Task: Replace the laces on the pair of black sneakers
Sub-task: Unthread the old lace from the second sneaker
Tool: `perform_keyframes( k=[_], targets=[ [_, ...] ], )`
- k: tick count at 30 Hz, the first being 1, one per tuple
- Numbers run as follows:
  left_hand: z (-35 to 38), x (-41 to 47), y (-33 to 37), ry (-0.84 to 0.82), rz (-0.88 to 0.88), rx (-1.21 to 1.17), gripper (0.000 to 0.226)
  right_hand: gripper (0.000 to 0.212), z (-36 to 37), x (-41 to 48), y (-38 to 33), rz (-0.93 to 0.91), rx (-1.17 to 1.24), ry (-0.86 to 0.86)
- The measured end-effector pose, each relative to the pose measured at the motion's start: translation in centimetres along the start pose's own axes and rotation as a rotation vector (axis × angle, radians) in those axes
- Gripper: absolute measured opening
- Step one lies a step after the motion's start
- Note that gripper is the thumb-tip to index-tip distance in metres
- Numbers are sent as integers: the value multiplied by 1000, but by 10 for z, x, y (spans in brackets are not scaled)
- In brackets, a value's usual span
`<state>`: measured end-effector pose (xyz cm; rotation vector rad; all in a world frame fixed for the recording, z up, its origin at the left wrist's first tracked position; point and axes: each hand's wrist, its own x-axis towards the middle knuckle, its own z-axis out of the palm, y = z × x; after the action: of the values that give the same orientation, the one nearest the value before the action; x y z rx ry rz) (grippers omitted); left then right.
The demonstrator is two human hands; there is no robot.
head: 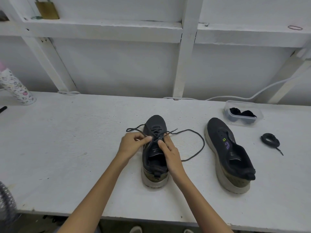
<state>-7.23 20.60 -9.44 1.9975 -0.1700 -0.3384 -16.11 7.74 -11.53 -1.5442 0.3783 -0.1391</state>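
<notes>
A black sneaker [155, 125] with a pale sole stands toe-away in the middle of the white table [67, 148]. A dark lace [200, 148] is threaded through its lower eyelets and loops out to the right. My left hand [133, 145] pinches the lace at the shoe's left eyelets. My right hand [170, 153] rests on the tongue and right side, fingers touching the lace. A second black sneaker [227, 152] without a lace lies to the right. A coiled black lace [270, 140] lies further right.
A clear plastic box [244, 113] holding black items stands at the back right. A patterned bottle [15, 88] stands at the far left. A white cable [252, 96] runs along the back wall. The table's front edge is near my body.
</notes>
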Motion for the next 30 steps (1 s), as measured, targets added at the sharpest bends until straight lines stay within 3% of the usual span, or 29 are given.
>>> perform_keyframes(
  k=[4, 6, 9, 11, 13, 15, 17, 20, 23, 27, 30],
  targets=[
    [-10, 8, 4, 397, -25, -143, 23, 57, -3, -1, -4, 43, 14, -13],
    [-9, 7, 3, 373, -26, -181, 29, 57, -5, 1, 0, 43, 3, -8],
    [0, -2, -1, 99, -20, -74, 25, 56, -4, 1, 0, 51, 10, -6],
    [6, -3, -4, 29, 3, 7, 20, 56, -3, 1, -1, 55, 15, -7],
    [4, 1, -3, 150, 15, -28, 20, 56, -3, 1, -1, 51, 30, -7],
    [-3, 6, -1, 348, -31, -188, 25, 58, -3, 0, -1, 52, 38, -7],
    [-11, 8, 4, 432, -80, -319, 30, 58, -4, 1, -2, 58, 39, -11],
    [-8, -2, 7, 394, -150, -365, 40, 54, -6, 2, -3, 59, 12, -10],
    [3, -16, 4, 304, -194, -465, 40, 28, -10, 6, -8, 0, -55, 58],
    [32, -40, -1, 117, -77, -360, 29, 11, -24, 23, -19, -142, -368, 132],
    [46, -49, -4, -14, -14, -213, 51, 8, -27, 36, -25, -174, -666, 101]
  ],
)
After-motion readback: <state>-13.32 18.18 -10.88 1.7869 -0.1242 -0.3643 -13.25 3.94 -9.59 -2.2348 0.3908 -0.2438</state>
